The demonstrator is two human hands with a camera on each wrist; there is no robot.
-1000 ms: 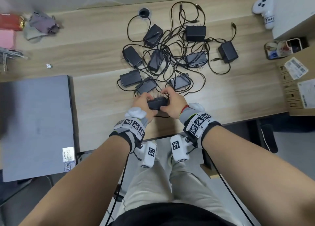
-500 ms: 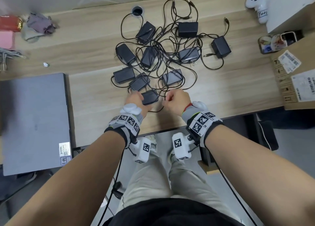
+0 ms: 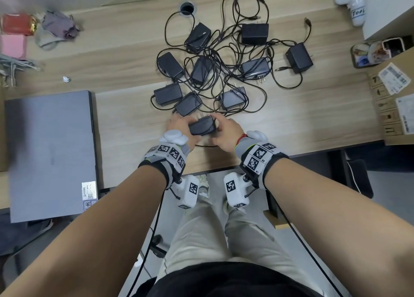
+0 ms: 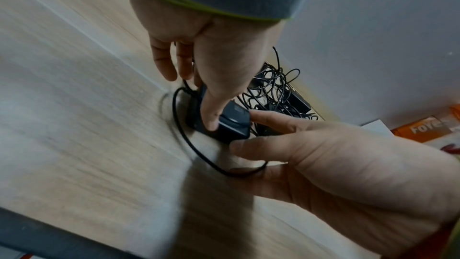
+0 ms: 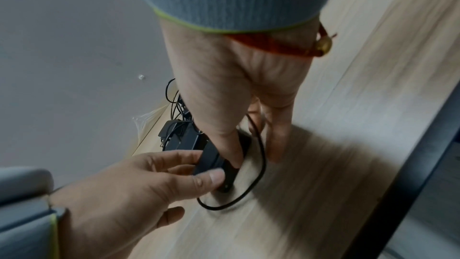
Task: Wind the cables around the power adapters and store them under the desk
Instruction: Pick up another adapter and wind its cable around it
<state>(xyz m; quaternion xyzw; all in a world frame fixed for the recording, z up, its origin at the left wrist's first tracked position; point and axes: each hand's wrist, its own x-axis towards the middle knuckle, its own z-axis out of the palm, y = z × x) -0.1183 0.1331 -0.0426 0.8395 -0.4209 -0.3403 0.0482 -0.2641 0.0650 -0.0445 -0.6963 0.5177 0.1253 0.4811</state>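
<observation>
Currently one black power adapter (image 3: 202, 126) is held just above the near edge of the wooden bench (image 3: 313, 122), between both hands; the left hand (image 3: 179, 126) is clenched on it, thumb and fingers (image 5: 209, 179) pinching one end, and the right hand (image 3: 226, 133) is grasping the other end, its thumb pressed on the casing; the adapter's cable (image 4: 189, 145) is seen trailing in a loose loop on the bench beneath, apparently not yet wound.

Risks are judged as follows: the loop could be snagged on the tangled pile (image 3: 224, 72) just beyond, so that neighbouring adapters are dragged along; loose turns could be slackened and slip off the smooth casing.

Counted: one adapter in hand; nine more in the pile, cables interlaced; beyond these, one closed laptop (image 3: 49, 153) at the left and one white game controller (image 3: 354, 3) at the far right.
</observation>
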